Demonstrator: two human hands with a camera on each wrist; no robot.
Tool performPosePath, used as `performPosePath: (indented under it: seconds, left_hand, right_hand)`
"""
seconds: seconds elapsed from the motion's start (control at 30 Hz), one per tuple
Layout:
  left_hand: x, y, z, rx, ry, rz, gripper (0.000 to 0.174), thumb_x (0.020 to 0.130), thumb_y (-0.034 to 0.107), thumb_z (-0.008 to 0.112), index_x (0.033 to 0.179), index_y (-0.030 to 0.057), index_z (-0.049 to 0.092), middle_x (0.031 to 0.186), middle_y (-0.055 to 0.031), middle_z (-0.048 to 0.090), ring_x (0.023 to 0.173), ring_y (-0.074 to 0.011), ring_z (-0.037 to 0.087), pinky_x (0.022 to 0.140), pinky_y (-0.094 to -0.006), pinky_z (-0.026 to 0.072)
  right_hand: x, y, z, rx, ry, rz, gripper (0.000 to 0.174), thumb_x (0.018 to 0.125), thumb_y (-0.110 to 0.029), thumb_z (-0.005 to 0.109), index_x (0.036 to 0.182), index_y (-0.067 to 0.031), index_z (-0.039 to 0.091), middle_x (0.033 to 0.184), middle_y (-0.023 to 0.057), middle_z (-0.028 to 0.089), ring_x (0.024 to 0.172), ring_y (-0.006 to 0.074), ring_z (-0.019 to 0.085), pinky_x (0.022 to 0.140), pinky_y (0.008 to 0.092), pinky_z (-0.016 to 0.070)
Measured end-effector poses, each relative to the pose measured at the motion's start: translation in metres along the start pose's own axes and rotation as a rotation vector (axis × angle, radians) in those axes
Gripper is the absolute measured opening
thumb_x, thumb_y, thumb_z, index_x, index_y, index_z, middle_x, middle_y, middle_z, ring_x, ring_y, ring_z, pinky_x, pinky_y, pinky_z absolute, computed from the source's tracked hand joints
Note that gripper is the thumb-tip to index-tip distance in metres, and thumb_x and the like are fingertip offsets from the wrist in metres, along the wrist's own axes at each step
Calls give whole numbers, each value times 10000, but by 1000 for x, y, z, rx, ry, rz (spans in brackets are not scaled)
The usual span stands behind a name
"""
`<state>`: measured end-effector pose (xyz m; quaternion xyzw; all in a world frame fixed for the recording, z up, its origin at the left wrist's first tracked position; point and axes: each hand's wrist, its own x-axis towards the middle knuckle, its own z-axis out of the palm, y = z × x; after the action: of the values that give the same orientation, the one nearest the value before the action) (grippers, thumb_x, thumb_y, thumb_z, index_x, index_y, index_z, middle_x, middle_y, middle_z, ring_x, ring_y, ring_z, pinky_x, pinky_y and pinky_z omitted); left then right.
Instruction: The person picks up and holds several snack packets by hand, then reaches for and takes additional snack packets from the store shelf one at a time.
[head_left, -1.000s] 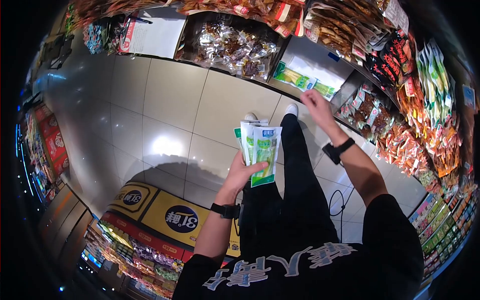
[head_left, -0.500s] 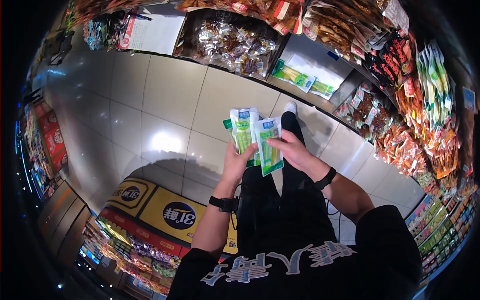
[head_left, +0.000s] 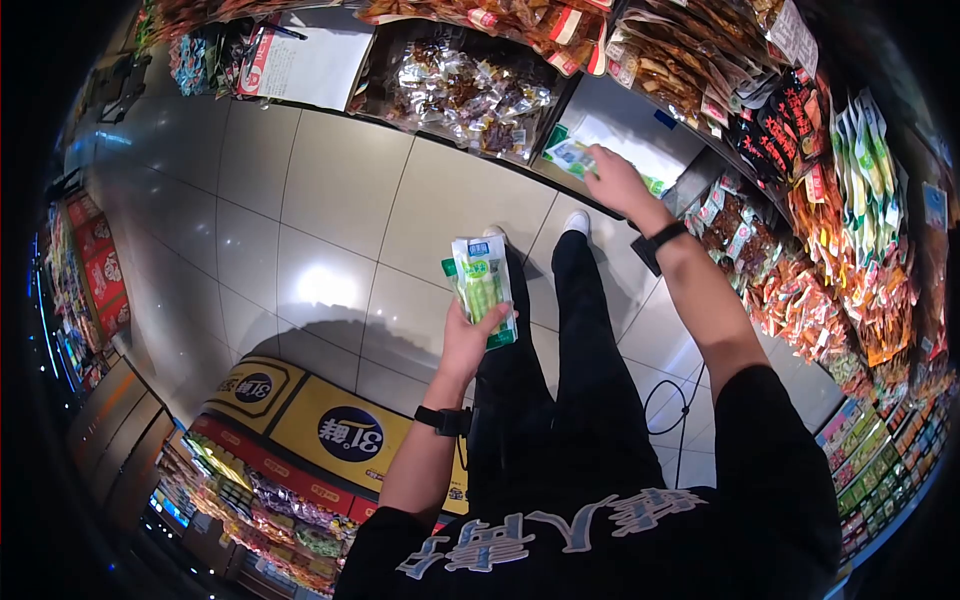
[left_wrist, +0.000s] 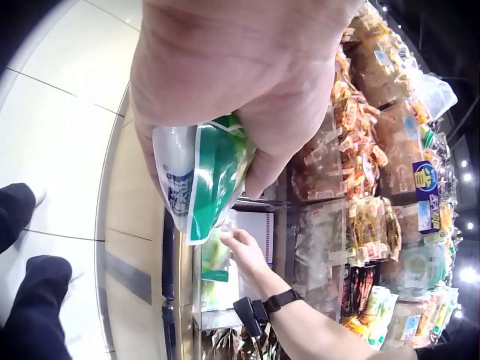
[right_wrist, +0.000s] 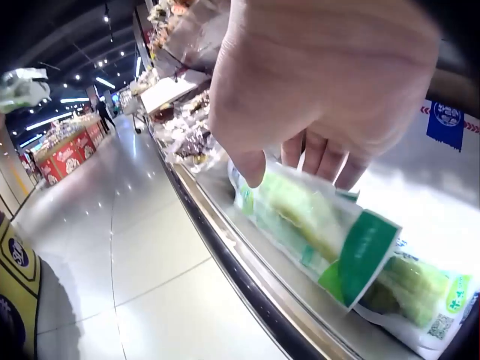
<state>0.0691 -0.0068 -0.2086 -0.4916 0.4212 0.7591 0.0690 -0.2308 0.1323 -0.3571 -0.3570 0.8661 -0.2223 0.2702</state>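
My left hand [head_left: 468, 338] grips a small bunch of clear packets [head_left: 483, 285] with green ends, held in front of my legs; in the left wrist view its fingers curl round the packets [left_wrist: 214, 176]. Over a white-lined bin at the upper right, my right hand [head_left: 622, 187] is around a similar packet. The right wrist view has the thumb on one edge of that packet [right_wrist: 300, 214] and the other fingers behind it, partly hidden. A further packet [right_wrist: 416, 292] lies beside it on the bin floor.
Wrapped snacks fill a neighbouring bin [head_left: 470, 90], and hanging bags [head_left: 865, 180] line the right side. The bin's front edge [right_wrist: 225, 255] borders the tiled floor [head_left: 330, 190]. A yellow-fronted display [head_left: 340, 430] stands at the lower left. A cable [head_left: 685, 412] hangs near my right leg.
My right hand has gone from the bin to the bunch, pinched a packet there and moved back up to the bin. My left hand holds fewer packets than before.
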Motion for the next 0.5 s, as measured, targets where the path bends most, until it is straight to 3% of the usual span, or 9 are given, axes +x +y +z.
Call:
performPosePath:
  seconds: [0.03, 0.13, 0.27, 0.3, 0.43, 0.5]
  left_hand:
    - [-1, -1, 1, 1, -3, -2, 362, 881, 28, 663, 1210, -4, 515, 1014, -112, 661, 875, -233, 695, 756, -334, 576]
    - [-7, -1, 2, 3, 2, 5, 371, 881, 29, 663, 1217, 1, 509, 1015, -111, 660, 882, -232, 694, 758, -333, 576]
    - [-7, -4, 0, 10, -12, -5, 389, 880, 28, 665, 1232, 8, 498, 1037, -117, 655, 898, -236, 690, 774, -336, 572]
    - [-6, -5, 0, 11, -18, -12, 389, 881, 29, 665, 1232, 9, 497, 1040, -120, 655, 900, -238, 690, 778, -338, 572]
    - [-2, -7, 0, 9, -22, -15, 386, 883, 35, 666, 1229, 8, 497, 1044, -125, 656, 899, -242, 689, 786, -348, 572]
    - [-4, -6, -1, 12, -12, -11, 381, 883, 37, 667, 1225, 6, 501, 1039, -125, 658, 895, -243, 690, 784, -351, 574]
  right_hand:
    - [12, 4, 9, -71, -106, 17, 418, 837, -207, 599, 1196, -6, 522, 1162, 220, 574, 1103, 395, 555, 943, 474, 461]
    - [14, 5, 14, -185, 134, 72, 473, 817, -191, 648, 1237, -18, 517, 1260, 180, 513, 1195, 369, 493, 1004, 447, 428]
    - [-13, 14, 31, -148, 474, 392, 516, 813, -179, 675, 1277, -27, 509, 1299, 189, 472, 1231, 354, 468, 1046, 429, 394]
    - [-22, 21, 41, -177, 474, 478, 534, 826, -199, 675, 1307, -51, 500, 1317, 208, 449, 1245, 374, 454, 1047, 433, 392]
    - [-32, 27, 47, 241, 344, 472, 521, 848, -268, 679, 1322, -108, 532, 1329, 190, 452, 1280, 389, 402, 1075, 458, 345]
    - [-31, 18, 41, -117, 372, 360, 503, 845, -292, 686, 1296, -107, 563, 1323, 174, 462, 1274, 355, 403, 1086, 447, 327]
